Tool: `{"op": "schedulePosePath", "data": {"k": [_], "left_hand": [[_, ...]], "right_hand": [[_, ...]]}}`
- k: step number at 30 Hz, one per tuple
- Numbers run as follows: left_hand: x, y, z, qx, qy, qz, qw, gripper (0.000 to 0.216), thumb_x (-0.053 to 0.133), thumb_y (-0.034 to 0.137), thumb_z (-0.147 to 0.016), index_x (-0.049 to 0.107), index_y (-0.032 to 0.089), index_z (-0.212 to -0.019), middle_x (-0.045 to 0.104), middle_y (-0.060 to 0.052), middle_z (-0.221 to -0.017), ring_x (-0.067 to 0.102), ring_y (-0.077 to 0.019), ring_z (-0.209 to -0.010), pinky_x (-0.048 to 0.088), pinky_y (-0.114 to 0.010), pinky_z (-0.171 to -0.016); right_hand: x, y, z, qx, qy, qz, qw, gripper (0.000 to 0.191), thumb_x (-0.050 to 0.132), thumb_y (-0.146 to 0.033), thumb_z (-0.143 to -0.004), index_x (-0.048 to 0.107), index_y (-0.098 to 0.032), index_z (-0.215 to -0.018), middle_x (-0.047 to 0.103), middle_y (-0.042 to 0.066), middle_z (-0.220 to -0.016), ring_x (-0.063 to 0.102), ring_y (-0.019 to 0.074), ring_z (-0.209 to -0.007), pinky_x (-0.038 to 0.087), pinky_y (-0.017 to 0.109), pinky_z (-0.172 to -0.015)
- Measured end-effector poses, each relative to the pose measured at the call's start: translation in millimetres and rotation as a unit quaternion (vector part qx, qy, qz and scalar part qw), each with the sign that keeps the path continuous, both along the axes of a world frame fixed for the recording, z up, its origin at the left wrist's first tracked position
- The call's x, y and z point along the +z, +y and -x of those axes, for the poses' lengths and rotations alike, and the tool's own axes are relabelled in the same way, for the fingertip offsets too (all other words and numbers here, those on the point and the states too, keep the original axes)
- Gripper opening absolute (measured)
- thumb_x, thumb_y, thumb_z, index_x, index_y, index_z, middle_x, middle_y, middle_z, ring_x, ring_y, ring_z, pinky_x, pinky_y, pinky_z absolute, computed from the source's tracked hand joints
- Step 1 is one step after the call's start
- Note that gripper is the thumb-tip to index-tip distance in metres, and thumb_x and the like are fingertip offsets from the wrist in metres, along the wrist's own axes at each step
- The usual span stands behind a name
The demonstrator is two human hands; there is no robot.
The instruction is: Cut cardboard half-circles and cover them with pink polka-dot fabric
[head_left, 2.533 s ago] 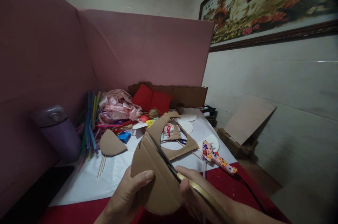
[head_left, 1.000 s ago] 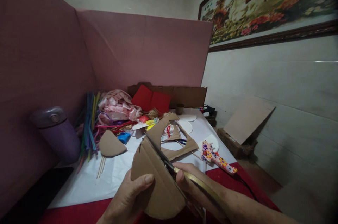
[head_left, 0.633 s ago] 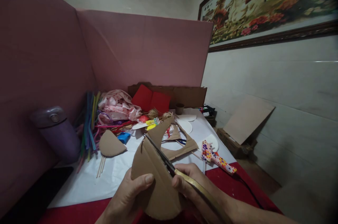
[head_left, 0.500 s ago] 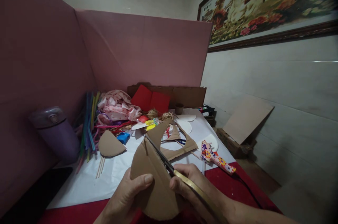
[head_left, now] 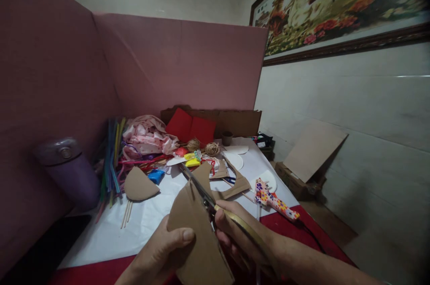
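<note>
My left hand (head_left: 164, 244) grips a brown cardboard piece (head_left: 198, 235) with a rounded upper left side, its thumb lying flat on the front face. In my right hand (head_left: 243, 231) is a pair of scissors (head_left: 206, 197) with gold-coloured handles. The dark blades point up and left, along the cardboard's right edge; I cannot tell exactly how far they are apart. Behind the blades lies a cardboard offcut (head_left: 235, 186) with a curved cut-out, partly hidden. A fan-shaped cardboard piece (head_left: 141, 184) rests on the white sheet to the left, above several thin wooden sticks (head_left: 126, 213).
A flower-patterned glue gun (head_left: 273, 200) lies at the right, its cord trailing forward. A purple bottle (head_left: 70, 173) stands at the left beside coloured pipe cleaners (head_left: 112, 155). Twine balls (head_left: 212, 148), red card (head_left: 191, 127) and pink cloth (head_left: 148, 135) crowd the back.
The scissors and my right hand have shifted slightly up and left. The held cardboard's lower right side now looks straighter, and the offcut behind appears lower, showing more of the twine.
</note>
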State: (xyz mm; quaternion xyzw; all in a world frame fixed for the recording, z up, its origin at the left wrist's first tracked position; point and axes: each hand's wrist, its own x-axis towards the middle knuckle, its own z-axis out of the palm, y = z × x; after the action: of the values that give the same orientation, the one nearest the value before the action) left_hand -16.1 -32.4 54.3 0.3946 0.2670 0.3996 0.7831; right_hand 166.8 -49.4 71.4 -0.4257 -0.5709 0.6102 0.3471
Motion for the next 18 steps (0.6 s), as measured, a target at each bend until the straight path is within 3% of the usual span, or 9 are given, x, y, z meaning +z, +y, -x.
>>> {"op": "schedulePosePath", "data": {"k": [5, 11, 14, 18], "left_hand": [[-0.1, 1.0, 2.6, 0.008, 0.01, 0.002, 1.0, 0.056, 0.079, 0.027, -0.058, 0.064, 0.012, -0.11, 0.074, -0.013, -0.09, 0.068, -0.032, -0.086, 0.053, -0.04, -0.075], [-1.1, 7.0, 17.0, 0.007, 0.022, -0.015, 1.0, 0.055, 0.08, 0.028, -0.056, 0.065, 0.016, -0.108, 0.074, -0.01, -0.083, 0.068, -0.0277, -0.075, 0.053, -0.035, -0.068], [3.0, 10.9, 25.0, -0.008, 0.045, -0.035, 0.998, 0.054, 0.082, 0.03, -0.054, 0.067, 0.018, -0.104, 0.073, -0.009, -0.083, 0.067, -0.0263, -0.073, 0.052, -0.034, -0.066], [17.5, 18.3, 27.7, -0.066, 0.146, -0.113, 0.981, 0.037, 0.078, 0.031, -0.061, 0.071, 0.013, -0.093, 0.072, -0.01, -0.082, 0.065, -0.0256, -0.075, 0.049, -0.031, -0.065]], "right_hand": [[-0.4, 3.2, 3.7, -0.009, 0.038, -0.022, 0.999, 0.068, 0.05, -0.083, -0.062, 0.05, -0.018, -0.082, 0.035, -0.01, -0.048, 0.027, 0.0028, -0.032, 0.022, 0.014, -0.03], [-3.2, 22.0, 2.6, -0.11, 0.069, -0.046, 0.99, 0.059, 0.05, -0.075, -0.072, 0.05, -0.017, -0.081, 0.033, -0.012, -0.04, 0.022, 0.0031, -0.027, 0.016, 0.016, -0.028], [9.2, 30.0, -2.0, -0.108, 0.085, -0.079, 0.987, 0.054, 0.062, -0.068, -0.069, 0.049, -0.018, -0.087, 0.044, -0.009, -0.052, 0.037, 0.0052, -0.037, 0.027, 0.016, -0.034], [27.2, 36.8, -4.5, -0.04, 0.116, -0.13, 0.984, 0.057, 0.082, -0.049, -0.057, 0.05, -0.019, -0.093, 0.056, -0.001, -0.081, 0.054, 0.0105, -0.067, 0.044, 0.02, -0.058]]}}
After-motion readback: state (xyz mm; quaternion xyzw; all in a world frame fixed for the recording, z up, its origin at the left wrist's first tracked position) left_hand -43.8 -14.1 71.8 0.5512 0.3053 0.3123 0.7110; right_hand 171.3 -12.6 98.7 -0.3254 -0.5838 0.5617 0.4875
